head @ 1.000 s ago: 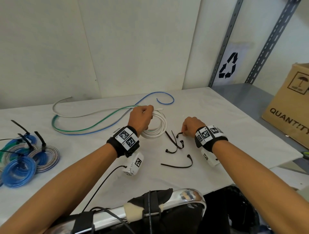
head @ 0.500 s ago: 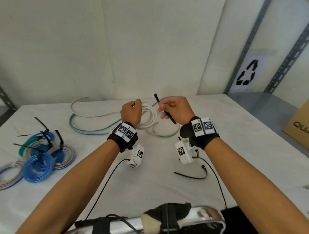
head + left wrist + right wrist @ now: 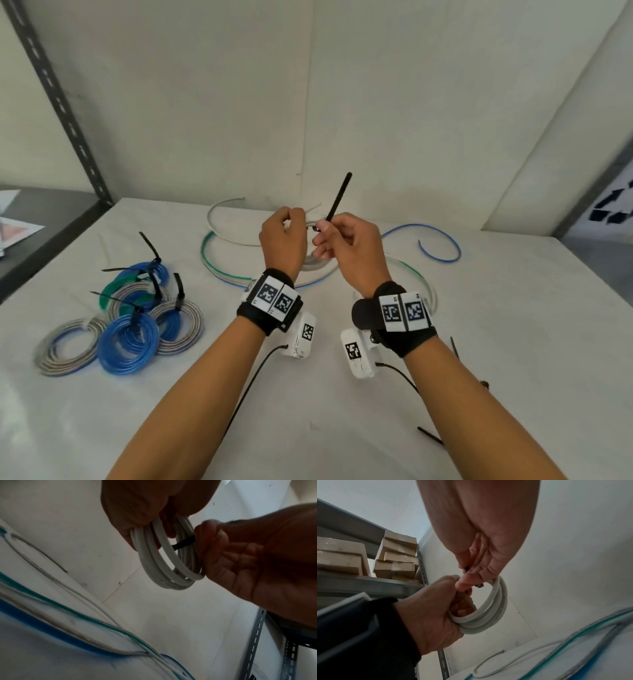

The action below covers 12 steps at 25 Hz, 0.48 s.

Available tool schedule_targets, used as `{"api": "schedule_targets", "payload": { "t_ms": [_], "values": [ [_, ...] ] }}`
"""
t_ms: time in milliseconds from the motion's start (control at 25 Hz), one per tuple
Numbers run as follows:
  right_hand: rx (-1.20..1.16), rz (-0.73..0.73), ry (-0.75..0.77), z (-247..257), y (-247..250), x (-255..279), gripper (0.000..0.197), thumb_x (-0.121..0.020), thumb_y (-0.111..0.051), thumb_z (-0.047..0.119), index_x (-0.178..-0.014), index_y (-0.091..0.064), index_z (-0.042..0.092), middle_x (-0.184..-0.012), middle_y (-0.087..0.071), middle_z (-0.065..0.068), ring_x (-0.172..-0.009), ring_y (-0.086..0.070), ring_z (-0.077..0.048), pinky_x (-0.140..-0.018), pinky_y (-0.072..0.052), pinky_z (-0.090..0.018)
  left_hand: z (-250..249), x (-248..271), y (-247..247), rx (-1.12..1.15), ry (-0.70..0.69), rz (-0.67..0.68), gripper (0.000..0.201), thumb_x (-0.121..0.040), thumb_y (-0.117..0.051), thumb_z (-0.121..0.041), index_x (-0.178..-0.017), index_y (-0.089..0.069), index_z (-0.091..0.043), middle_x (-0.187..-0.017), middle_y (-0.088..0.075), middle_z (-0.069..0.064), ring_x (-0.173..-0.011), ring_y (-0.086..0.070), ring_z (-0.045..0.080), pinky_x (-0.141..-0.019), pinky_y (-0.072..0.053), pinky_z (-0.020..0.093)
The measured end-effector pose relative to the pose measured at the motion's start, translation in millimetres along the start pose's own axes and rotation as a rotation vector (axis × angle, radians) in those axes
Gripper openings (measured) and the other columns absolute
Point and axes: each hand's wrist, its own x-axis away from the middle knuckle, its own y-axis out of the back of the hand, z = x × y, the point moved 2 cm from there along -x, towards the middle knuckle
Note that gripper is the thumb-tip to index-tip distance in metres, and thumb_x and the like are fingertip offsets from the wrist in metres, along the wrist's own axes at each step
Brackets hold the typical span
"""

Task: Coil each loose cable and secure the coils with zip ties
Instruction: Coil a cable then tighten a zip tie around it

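The white cable coil [image 3: 164, 566] hangs in the air above the bench [image 3: 513, 325], bunched in the left hand [image 3: 282, 245], whose grip is curled tight around the loops. The right hand [image 3: 352, 246] pinches a black zip tie [image 3: 337, 200] in its grip, the tie's lower end poking into the coil and the rest sticking up. Loose cables [image 3: 239, 270] lie on the bench beneath; tied coils [image 3: 130, 329] sit off to the left.

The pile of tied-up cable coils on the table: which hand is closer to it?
Left. The left hand is lifted just right of the tied coils; the right hand is farther right, beyond the left.
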Motion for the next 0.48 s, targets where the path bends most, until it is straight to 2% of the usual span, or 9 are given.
{"api": "schedule_targets", "payload": {
  "t_ms": [120,160,200,280,320,360,440,480],
  "values": [
    [0.135,0.01,0.159,-9,-7,-7,0.013,-0.099,-0.063,0.013,-0.095,-0.069,0.003,-0.078,-0.072,-0.008,-0.066,-0.071,-0.019,-0.064,-0.057,-0.027,11,-12,-3,0.029,0.032,0.013,0.017,-0.084,-0.053,-0.038,-0.084,-0.06,-0.023,-0.076,-0.064,-0.004,-0.066,-0.055,0.017,-0.066,-0.049,0.043],
    [0.213,0.002,0.227,-12,-7,-8,0.012,-0.098,-0.063,0.013,-0.094,-0.07,0.004,-0.078,-0.071,-0.005,-0.066,-0.07,-0.014,-0.065,-0.055,-0.025,13,-15,-5,0.044,0.044,0.049,0.016,-0.086,-0.054,-0.037,-0.082,-0.061,-0.023,-0.074,-0.064,-0.005,-0.064,-0.055,0.016,-0.064,-0.048,0.039],
    [0.275,-0.003,0.282,-14,-7,-9,0.011,-0.098,-0.063,0.012,-0.094,-0.07,0.005,-0.078,-0.071,-0.003,-0.066,-0.068,-0.012,-0.065,-0.053,-0.022,14,-18,-8,0.048,0.054,0.092,0.017,-0.087,-0.054,-0.033,-0.074,-0.061,-0.025,-0.065,-0.06,-0.008,-0.059,-0.052,0.014,-0.059,-0.045,0.034],
    [0.291,-0.002,0.326,-18,-5,-9,0.01,-0.098,-0.062,0.01,-0.099,-0.072,0.008,-0.081,-0.07,0.001,-0.067,-0.066,-0.011,-0.065,-0.05,-0.02,12,-21,-10,0.038,0.083,0.161,0.035,-0.088,-0.052,-0.026,-0.052,-0.051,-0.029,-0.048,-0.043,-0.009,-0.047,-0.038,0.015,-0.051,-0.034,0.029],
    [0.267,0.003,0.323,-20,-4,-10,0.011,-0.098,-0.062,0.008,-0.102,-0.072,0.008,-0.082,-0.069,0.003,-0.067,-0.066,-0.012,-0.064,-0.05,-0.019,11,-23,-11,0.045,0.095,0.185,0.039,-0.088,-0.051,-0.025,-0.049,-0.047,-0.027,-0.045,-0.037,-0.007,-0.046,-0.033,0.017,-0.049,-0.029,0.029],
    [0.243,0.013,0.307,-19,-3,-11,0.012,-0.098,-0.062,0.008,-0.104,-0.072,0.008,-0.082,-0.069,0.004,-0.066,-0.067,-0.013,-0.064,-0.05,-0.02,11,-25,-12,0.068,0.101,0.206,0.039,-0.092,-0.052,-0.023,-0.053,-0.049,-0.023,-0.045,-0.035,-0.007,-0.045,-0.03,0.017,-0.047,-0.027,0.028],
    [0.198,0.038,0.236,-14,0,-11,0.012,-0.098,-0.063,0.011,-0.106,-0.072,0.009,-0.078,-0.069,0.003,-0.061,-0.066,-0.014,-0.06,-0.05,-0.023,10,-27,-13,0.098,0.066,0.231,0.031,-0.098,-0.053,-0.021,-0.068,-0.053,-0.013,-0.049,-0.042,-0.006,-0.046,-0.034,0.016,-0.047,-0.028,0.028],
    [0.155,0.048,0.191,-11,1,-10,0.012,-0.098,-0.064,0.013,-0.106,-0.072,0.009,-0.076,-0.07,0.0,-0.056,-0.064,-0.016,-0.057,-0.048,-0.022,11,-28,-13,0.088,0.028,0.231,0.028,-0.098,-0.055,-0.022,-0.071,-0.054,-0.013,-0.054,-0.047,-0.005,-0.049,-0.039,0.015,-0.05,-0.032,0.029]
  ]
}}
